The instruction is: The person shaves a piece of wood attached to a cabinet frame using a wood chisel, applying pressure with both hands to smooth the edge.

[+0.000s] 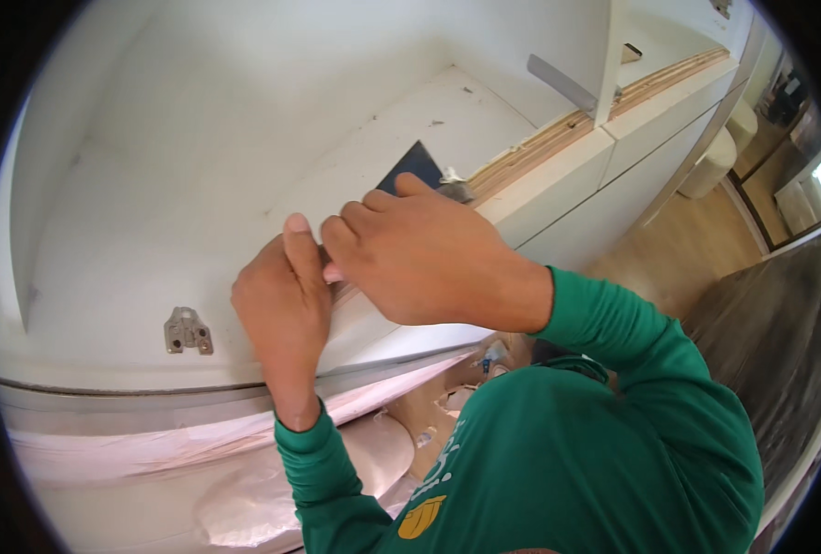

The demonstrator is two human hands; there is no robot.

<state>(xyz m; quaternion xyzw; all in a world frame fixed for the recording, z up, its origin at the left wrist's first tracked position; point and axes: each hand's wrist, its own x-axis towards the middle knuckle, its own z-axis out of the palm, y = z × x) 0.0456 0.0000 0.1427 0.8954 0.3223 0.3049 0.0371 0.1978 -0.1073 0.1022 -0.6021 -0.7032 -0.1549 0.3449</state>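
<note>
Pressing against the front edge of a white laminated cabinet panel (244, 175), two bare hands meet near the middle of the view, both belonging to one person in a long-sleeved green top (558, 462).

Item, left hand (286, 305): rises from the lower edge, thumb upright, fingers curled shut and pinched on the panel's front lip. Whether anything small lies inside the grip cannot be told.

Item, right hand (419, 254): comes in from the right, fingers bent and closed, knuckles touching the left thumb. It rests on the same lip and covers most of a dark blue-grey flat blade-like tool (412, 166), whose corner shows just above the fingers, lying on the white surface. A bit of grey metal shows at the thumb tip; the grip on it is hidden.

Item, exposed layered plywood edge (567, 125): runs from the right hand toward the upper right, raw and pale brown, with loose white flakes beside it.

Item, small silver metal hinge plate (188, 331): screwed to the white panel, well to the left of the left hand.

Item, grey metal bracket strip (563, 83): fixed on the upright white divider, upper right, well apart from both hands.

Item, pale pink protective plastic sheeting (179, 443): wrinkled, stretched below the panel edge, under the left forearm.

Item, light wooden floor (650, 258): seen at right beyond white drawer fronts (604, 185).
</note>
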